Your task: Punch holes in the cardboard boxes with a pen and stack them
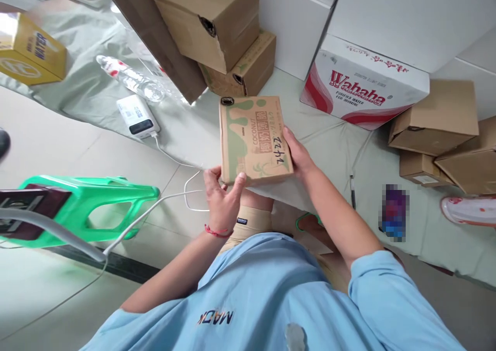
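Note:
Between my two hands is a brown cardboard box point(248, 139) with green drips, the word COCONUT and the handwritten number 2422 on its face. My left hand point(223, 196) grips its lower left corner, thumb on the printed face and the other fingers partly hidden at the edge. On the right side, my right hand point(297, 152) presses against the box's edge, its fingertips mostly out of sight behind. The box is held over the near edge of a cloth-covered table point(329, 139), close to my lap. Whether its far end rests on the cloth I cannot tell.
Stacked cardboard boxes point(217, 20) stand behind. A Wahaha carton point(364, 82) and brown boxes point(434, 113) are on the right, with a pen point(352, 191) and phone point(394, 211) nearer. Leftward lie a water bottle point(132, 77), power bank point(137, 116), yellow box point(33, 49) and green stool point(89, 186).

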{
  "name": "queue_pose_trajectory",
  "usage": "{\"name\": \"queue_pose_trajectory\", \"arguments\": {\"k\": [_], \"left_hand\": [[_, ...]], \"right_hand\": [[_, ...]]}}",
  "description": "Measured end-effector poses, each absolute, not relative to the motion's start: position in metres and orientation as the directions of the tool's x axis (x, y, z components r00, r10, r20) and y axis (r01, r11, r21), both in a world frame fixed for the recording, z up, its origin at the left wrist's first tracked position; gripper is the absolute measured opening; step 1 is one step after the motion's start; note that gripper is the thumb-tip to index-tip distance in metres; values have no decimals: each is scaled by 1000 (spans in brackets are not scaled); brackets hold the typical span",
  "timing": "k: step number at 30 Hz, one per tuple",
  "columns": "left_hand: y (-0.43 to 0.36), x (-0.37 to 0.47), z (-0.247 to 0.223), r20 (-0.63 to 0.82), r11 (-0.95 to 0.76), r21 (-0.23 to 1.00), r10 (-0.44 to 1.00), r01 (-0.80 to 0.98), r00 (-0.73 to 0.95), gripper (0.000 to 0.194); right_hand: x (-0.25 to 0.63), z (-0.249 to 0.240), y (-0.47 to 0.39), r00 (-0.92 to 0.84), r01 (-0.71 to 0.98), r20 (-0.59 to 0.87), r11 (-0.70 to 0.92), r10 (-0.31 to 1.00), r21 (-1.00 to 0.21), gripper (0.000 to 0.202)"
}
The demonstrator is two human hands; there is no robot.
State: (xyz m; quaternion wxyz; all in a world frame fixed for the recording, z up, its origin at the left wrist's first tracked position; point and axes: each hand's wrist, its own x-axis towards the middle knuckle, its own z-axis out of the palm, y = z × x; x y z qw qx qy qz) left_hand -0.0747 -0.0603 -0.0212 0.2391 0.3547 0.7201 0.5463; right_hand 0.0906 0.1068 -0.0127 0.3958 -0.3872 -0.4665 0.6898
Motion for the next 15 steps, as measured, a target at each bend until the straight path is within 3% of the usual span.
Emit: {"name": "queue_pose_trajectory", "arguments": {"k": [4, 8, 12, 15], "left_hand": [[-94, -54, -14, 93, 58, 948, 888, 312, -450, 46], [-115, -40, 12, 267, -215, 888, 961, 408, -77, 52], [-113, -24, 30, 435, -497, 805, 866, 324, 249, 68], [-105, -7, 33, 536, -638, 731, 756, 242, 376, 76]], "right_hand": [[124, -5, 48, -294, -341, -270, -365, 917, -867, 59], [192, 6, 11, -140, -344, -438, -458, 888, -819, 50], [254, 8, -14, 69, -295, -506, -467, 860, -834, 42], [283, 0, -32, 237, -133, -417, -396, 878, -909, 39]]}}
